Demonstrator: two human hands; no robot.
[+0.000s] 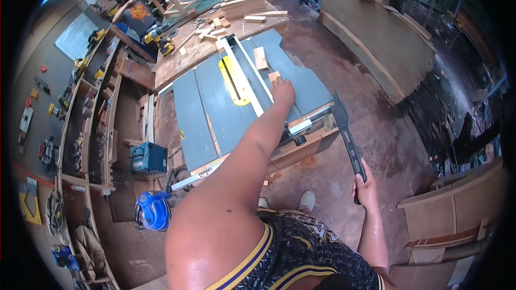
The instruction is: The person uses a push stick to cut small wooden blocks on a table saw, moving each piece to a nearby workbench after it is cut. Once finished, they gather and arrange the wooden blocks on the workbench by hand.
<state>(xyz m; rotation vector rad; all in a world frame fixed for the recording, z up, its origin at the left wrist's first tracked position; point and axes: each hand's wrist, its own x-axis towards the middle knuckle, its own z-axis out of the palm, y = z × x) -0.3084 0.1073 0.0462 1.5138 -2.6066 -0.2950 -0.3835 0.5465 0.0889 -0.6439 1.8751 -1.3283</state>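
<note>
My left hand (283,91) reaches across the table saw (317,88) with its fingers closed on a small wood block (274,77), to the right of the rip fence (248,83). Another short wood block (260,58) lies flat on the saw top just beyond it. The yellow throat plate (234,81) is on the left side of the fence; I cannot make out a raised blade. In my right hand (367,187) is a black push stick (348,137), gripped near its lower end. Its wide head is up by the saw table's front right corner.
A workbench (199,51) with wood offcuts and a yellow drill (165,47) adjoins the saw's far side. Tool shelves (88,129) line the left wall, near a teal case (148,158) and a blue vacuum (153,210). Another person (134,17) is at the back left.
</note>
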